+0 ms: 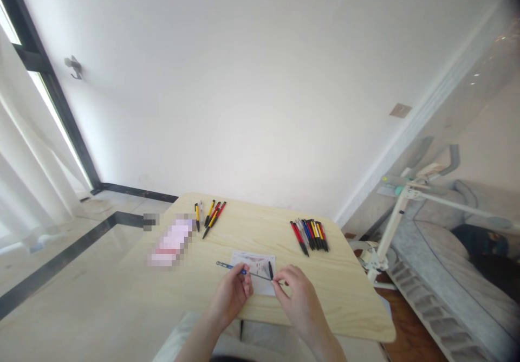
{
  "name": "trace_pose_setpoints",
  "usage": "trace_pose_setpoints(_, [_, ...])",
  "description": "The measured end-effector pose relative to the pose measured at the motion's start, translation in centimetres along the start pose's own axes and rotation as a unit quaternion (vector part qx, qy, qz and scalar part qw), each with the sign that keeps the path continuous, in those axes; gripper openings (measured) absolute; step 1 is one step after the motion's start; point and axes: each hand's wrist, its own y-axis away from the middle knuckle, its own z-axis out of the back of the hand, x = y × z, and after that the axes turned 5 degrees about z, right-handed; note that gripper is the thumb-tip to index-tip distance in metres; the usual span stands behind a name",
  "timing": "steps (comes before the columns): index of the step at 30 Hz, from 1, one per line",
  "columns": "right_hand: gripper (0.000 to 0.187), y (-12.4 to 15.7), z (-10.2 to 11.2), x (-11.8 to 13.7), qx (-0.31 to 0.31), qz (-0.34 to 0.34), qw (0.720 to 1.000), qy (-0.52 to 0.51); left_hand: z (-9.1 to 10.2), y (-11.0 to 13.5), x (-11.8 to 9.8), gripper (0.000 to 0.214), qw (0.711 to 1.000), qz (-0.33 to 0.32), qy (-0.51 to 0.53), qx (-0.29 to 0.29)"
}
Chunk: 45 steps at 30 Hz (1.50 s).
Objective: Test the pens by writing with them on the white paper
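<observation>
My left hand [238, 290] is closed around the blue pen barrel [225, 265], whose clip end points left. A thin dark pen refill [260, 277] runs from the barrel's right end to my right hand [296, 292]. The thumb and forefinger of that hand pinch the refill's far end. Just above those fingertips is a short black pen part [270, 270]; whether it touches them I cannot tell. Beneath both hands lies a white sheet of paper [266, 289] with dark and reddish marks.
A row of red, yellow, blue and clear pens [309, 236] lies right of centre on the wooden table [260, 221]. Several more pens [211, 218] are at the back left, near a pixelated pink patch [173, 243]. A white exercise bike [392, 232] stands right, beside a grey sofa [439, 243].
</observation>
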Motion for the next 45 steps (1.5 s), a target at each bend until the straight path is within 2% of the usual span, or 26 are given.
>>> trace_pose_setpoints(9, [0.009, 1.0, 1.0, -0.4, -0.035, -0.016, 0.999, -0.025, 0.0, -0.1, -0.1, 0.010, 1.000, -0.008, 0.024, 0.005])
trace_pose_setpoints(13, [0.011, 1.0, -1.0, -1.6, -0.078, -0.054, 0.995, -0.002, 0.2, -0.1, -0.1, 0.010, 1.000, -0.009, 0.022, 0.010])
trace_pose_setpoints(17, [0.011, 0.7, -3.6, -2.4, -0.076, -0.063, 0.995, 0.013, 0.3, 0.0, 0.0, 0.011, 0.999, -0.012, 0.023, 0.022])
trace_pose_setpoints(20, [0.009, 0.6, -4.7, -2.4, -0.086, -0.066, 0.993, 0.041, 0.2, 0.1, -0.1, 0.011, 0.999, -0.010, 0.029, 0.023])
trace_pose_setpoints(28, [0.009, 0.6, -6.8, -2.0, -0.064, -0.081, 0.989, 0.101, 0.0, 0.1, -0.1, 0.011, 0.999, -0.030, 0.037, -0.010])
trace_pose_setpoints(36, [0.008, 0.5, -6.9, -1.8, -0.056, -0.102, 0.985, 0.132, -0.2, 0.2, 0.1, 0.015, 0.999, -0.032, 0.018, -0.017])
trace_pose_setpoints(39, [0.007, 0.4, -6.7, -1.7, -0.067, -0.105, 0.987, 0.099, -0.2, 0.1, 0.2, 0.020, 1.000, -0.027, 0.001, -0.007])
trace_pose_setpoints(41, [0.009, 0.5, -6.5, -1.4, -0.086, -0.111, 0.989, 0.038, -0.2, 0.0, 0.3, 0.026, 1.000, -0.021, -0.017, 0.000])
trace_pose_setpoints(43, [0.014, 0.6, -6.6, -0.8, -0.101, -0.132, 0.984, -0.069, -0.3, -0.1, 0.2, 0.030, 0.998, -0.031, -0.050, -0.007])
trace_pose_setpoints(45, [0.020, 0.6, -6.9, -0.2, -0.097, -0.174, 0.954, -0.225, -0.5, -0.2, 0.0, 0.032, 0.990, -0.066, -0.115, -0.037])
